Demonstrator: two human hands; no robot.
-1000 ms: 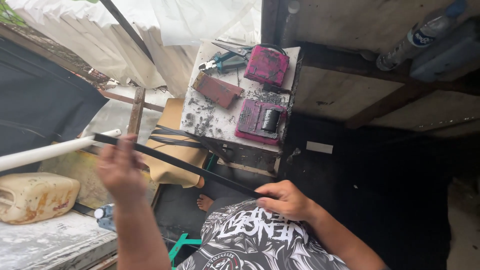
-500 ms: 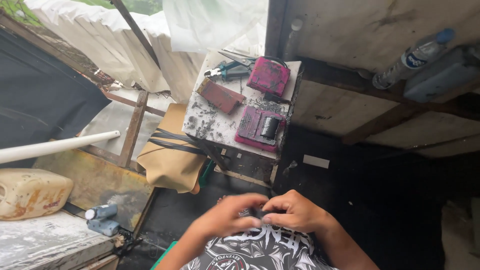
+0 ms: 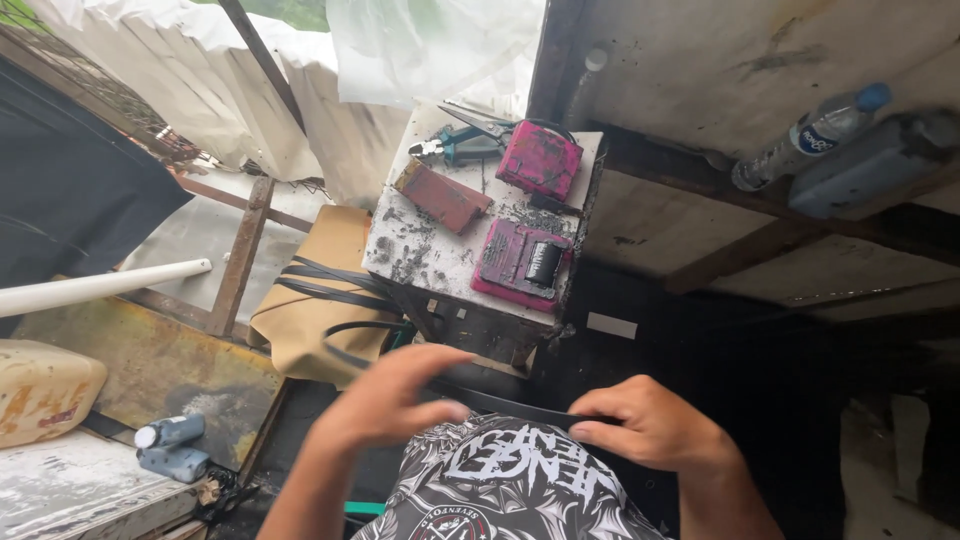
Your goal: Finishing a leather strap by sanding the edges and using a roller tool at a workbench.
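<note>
A long black rubber strip (image 3: pixel 500 400) runs between my hands just above my lap. My right hand (image 3: pixel 650 430) pinches its right end between thumb and fingers. My left hand (image 3: pixel 385 400) is blurred, fingers stretched over the strip; the strip's free end curls up in a loop (image 3: pixel 350 340) to the left of it. Whether the left hand grips the strip or only brushes along it is unclear.
A small dirty white table (image 3: pixel 440 265) ahead carries pliers (image 3: pixel 455 145), a pink box (image 3: pixel 540 160), a pink tray with a black cylinder (image 3: pixel 525 262) and a reddish block (image 3: pixel 440 195). Tan sheet with black strips (image 3: pixel 320 290), white pipe (image 3: pixel 100 285), yellowed jerrycan (image 3: pixel 45 385), plastic bottle (image 3: pixel 805 135).
A second ago the strip was stretched long and straight from my raised left hand. Both hands then met at my lap, and the left hand is now sliding out leftwards again.
</note>
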